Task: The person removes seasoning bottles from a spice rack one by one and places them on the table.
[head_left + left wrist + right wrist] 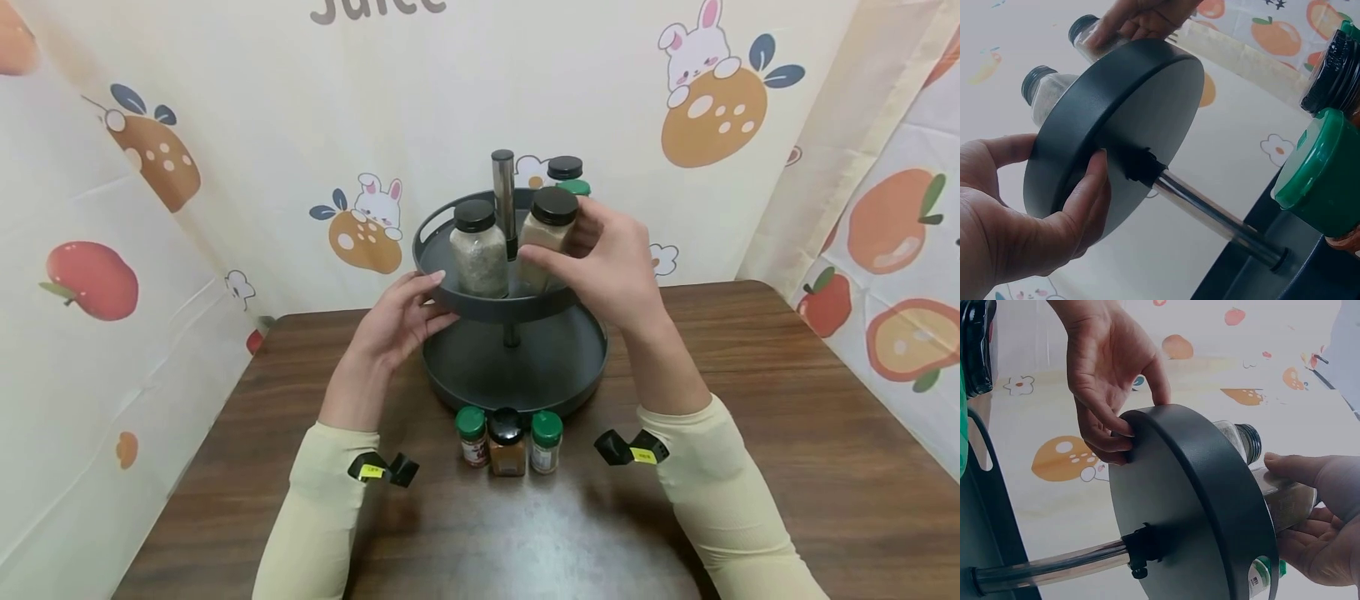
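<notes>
A dark grey two-tier spice rack (491,310) stands on the table around a shiny metal post (504,179). My left hand (393,325) grips the left rim of its upper tray; in the left wrist view, fingers reach under the tray (1075,119). With thumb and fingers, my right hand (618,262) holds a square glass jar (543,237) with a black lid and beige powder, over the right side of the upper tray. Whether its base touches the tray is hidden by the rim. Beside it on that tray stands a similar black-lidded jar (480,254) of greyish contents.
Behind the right hand are a black-lidded jar (565,169) and a green-lidded jar (576,187), mostly hidden. Before the lower tray (510,354) stand two green-lidded bottles (474,450) (545,454) and a black-lidded jar (507,457). A printed curtain (262,100) hangs behind the table.
</notes>
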Available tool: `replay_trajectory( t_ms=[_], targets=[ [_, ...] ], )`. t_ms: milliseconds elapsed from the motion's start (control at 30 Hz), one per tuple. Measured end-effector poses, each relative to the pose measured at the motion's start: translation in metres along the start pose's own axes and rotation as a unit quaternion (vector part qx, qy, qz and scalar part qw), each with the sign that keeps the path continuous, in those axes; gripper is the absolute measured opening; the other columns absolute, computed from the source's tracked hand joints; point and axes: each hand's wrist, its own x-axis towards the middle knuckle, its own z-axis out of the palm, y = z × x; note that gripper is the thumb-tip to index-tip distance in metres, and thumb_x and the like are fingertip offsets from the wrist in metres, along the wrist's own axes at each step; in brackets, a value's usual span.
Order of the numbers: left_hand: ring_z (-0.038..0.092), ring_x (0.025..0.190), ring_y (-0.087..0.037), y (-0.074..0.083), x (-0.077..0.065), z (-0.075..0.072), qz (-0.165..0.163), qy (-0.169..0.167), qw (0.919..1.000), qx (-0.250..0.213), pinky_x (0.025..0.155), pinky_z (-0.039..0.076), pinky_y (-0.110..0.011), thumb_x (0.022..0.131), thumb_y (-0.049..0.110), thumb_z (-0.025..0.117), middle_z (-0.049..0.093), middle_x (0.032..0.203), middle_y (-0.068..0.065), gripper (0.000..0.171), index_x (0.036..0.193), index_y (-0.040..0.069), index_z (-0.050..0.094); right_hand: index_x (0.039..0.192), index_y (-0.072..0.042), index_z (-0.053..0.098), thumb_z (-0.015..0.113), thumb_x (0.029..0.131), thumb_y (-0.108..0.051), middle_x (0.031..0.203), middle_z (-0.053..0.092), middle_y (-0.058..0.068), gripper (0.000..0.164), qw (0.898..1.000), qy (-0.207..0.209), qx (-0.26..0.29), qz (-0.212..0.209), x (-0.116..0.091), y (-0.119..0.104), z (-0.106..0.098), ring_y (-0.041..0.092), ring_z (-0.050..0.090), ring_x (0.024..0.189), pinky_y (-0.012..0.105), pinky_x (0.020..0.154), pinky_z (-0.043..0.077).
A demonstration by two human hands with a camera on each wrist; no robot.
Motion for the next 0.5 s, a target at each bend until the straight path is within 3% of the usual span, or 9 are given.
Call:
replay_trajectory(
  t_ms=[267, 500],
  targets=[
    [0.064, 0.095, -0.025, 0.0005, 0.0011, 0.0005, -0.006, -0.003, 0.9999, -0.010, 0.082, 0.061, -0.032, 0.099, 0.016, 0.058, 0.050, 0.113, -0.015, 0.067, 0.150, -0.003, 0.019, 0.122, 0.006, 0.064, 0.082, 0.077, -0.003, 0.108, 0.073, 0.021, 0.049, 0.999, 0.033, 0.023, -0.007, -0.0024, -0.0073, -0.0017, 0.018, 0.071, 0.093, 0.034, 0.086, 0.059],
    [0.064, 0.095, -0.024, 0.0018, 0.0007, -0.0003, -0.008, 0.000, 0.9999, -0.012, 0.082, 0.061, -0.032, 0.099, 0.016, 0.057, 0.050, 0.113, -0.015, 0.066, 0.150, -0.003, 0.019, 0.121, 0.006, 0.065, 0.082, 0.077, -0.002, 0.108, 0.073, 0.023, 0.048, 0.999, 0.033, 0.037, -0.011, -0.0032, -0.0095, -0.0045, 0.018, 0.071, 0.093, 0.031, 0.085, 0.060]
  ],
)
